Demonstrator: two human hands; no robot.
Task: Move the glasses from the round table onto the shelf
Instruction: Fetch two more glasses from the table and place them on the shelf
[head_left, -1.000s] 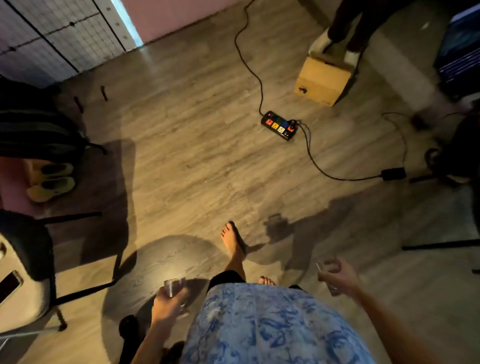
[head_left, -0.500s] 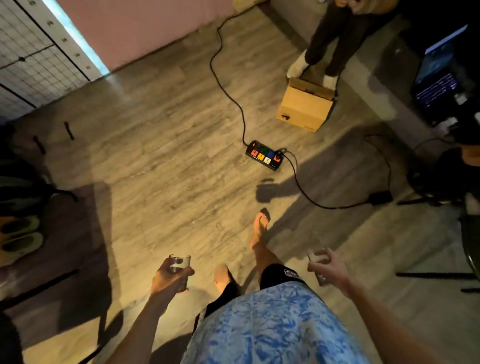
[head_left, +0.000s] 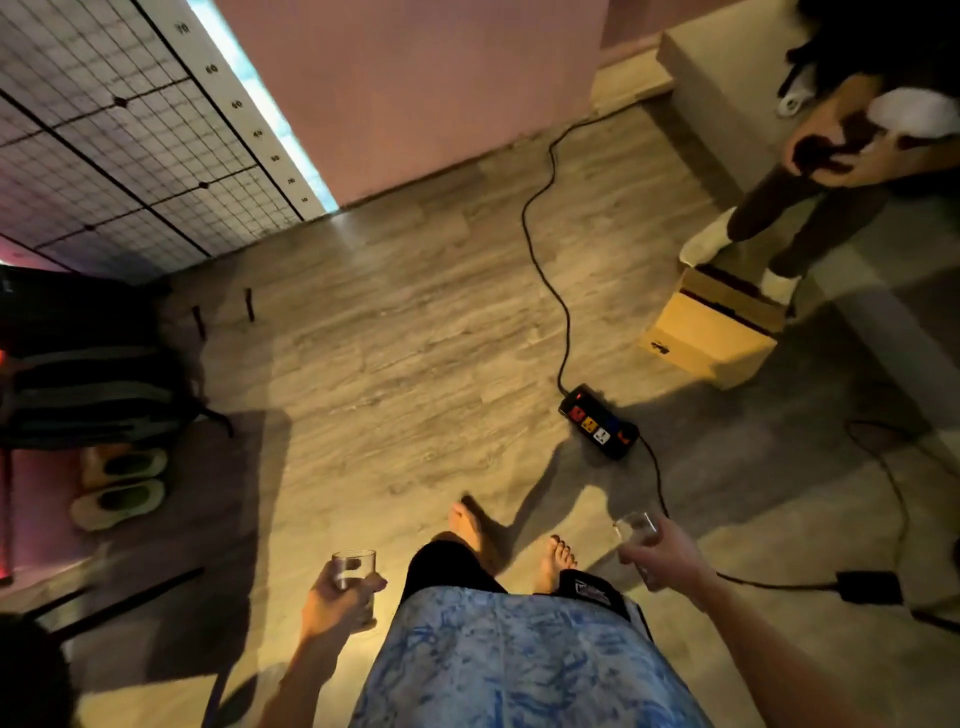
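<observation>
On the head view, my left grip (head_left: 337, 597) is wrapped round an upright clear glass (head_left: 355, 566) at 7 o'clock. My right grip (head_left: 670, 561) holds a second glass (head_left: 636, 530), blurred, at 5 o'clock. Both are above the wooden floor (head_left: 389, 364), with a power strip (head_left: 597, 428) at 4 o'clock.

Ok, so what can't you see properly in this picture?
The shelf and the round table: outside the head view entirely.
The right glass: blurred, lower part covered by the right hand.
The left glass: base hidden in the left hand; too dim to tell if anything is inside.
The other person: upper body cut off by the top right edge.
</observation>
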